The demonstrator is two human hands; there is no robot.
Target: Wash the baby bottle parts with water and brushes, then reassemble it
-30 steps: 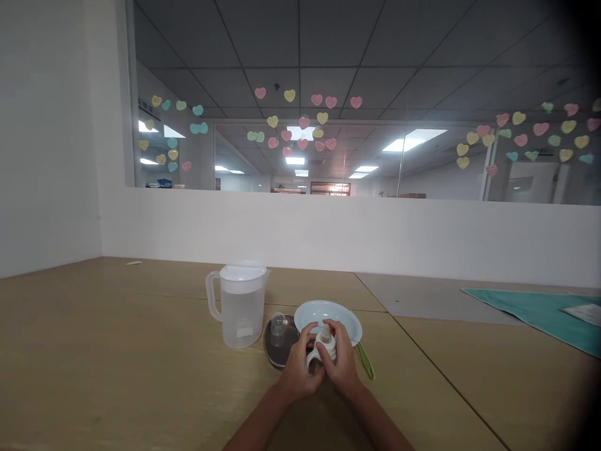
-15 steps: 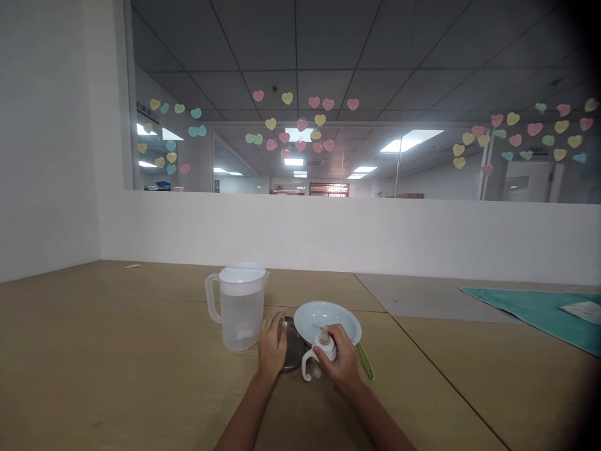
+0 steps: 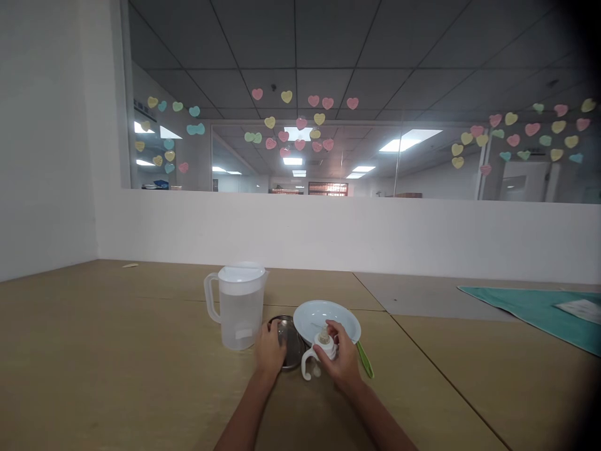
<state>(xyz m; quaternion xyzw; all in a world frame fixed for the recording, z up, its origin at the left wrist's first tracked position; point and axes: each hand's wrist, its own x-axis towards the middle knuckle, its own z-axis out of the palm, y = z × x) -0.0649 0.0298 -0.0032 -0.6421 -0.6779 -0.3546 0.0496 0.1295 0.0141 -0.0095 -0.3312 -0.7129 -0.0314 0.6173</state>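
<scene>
In my right hand (image 3: 345, 360) is a white baby bottle top (image 3: 325, 348) with a clear teat pointing up and a curved handle on its left side. My fingers and thumb close around its right side. A small translucent piece shows under it, too small to make out. My left hand (image 3: 270, 352) reaches over the left rim of a round, dark metal dish (image 3: 293, 351), fingers bent and thumb apart from them. I see nothing held there. Just behind the bottle top stands a pale blue bowl (image 3: 312, 318) with a thin item inside.
A lidded translucent pitcher (image 3: 241, 313) stands left of the dish, handle to the left. Green-handled utensil (image 3: 365, 361) lies by the bowl's right side. A teal cloth (image 3: 526, 307) covers the far right, with a white paper on it. The wall (image 3: 328, 232) closes the back.
My left hand has lowered and shifted slightly left, its fingers now down over the metal dish's rim. My right hand still holds the bottle top in nearly the same spot.
</scene>
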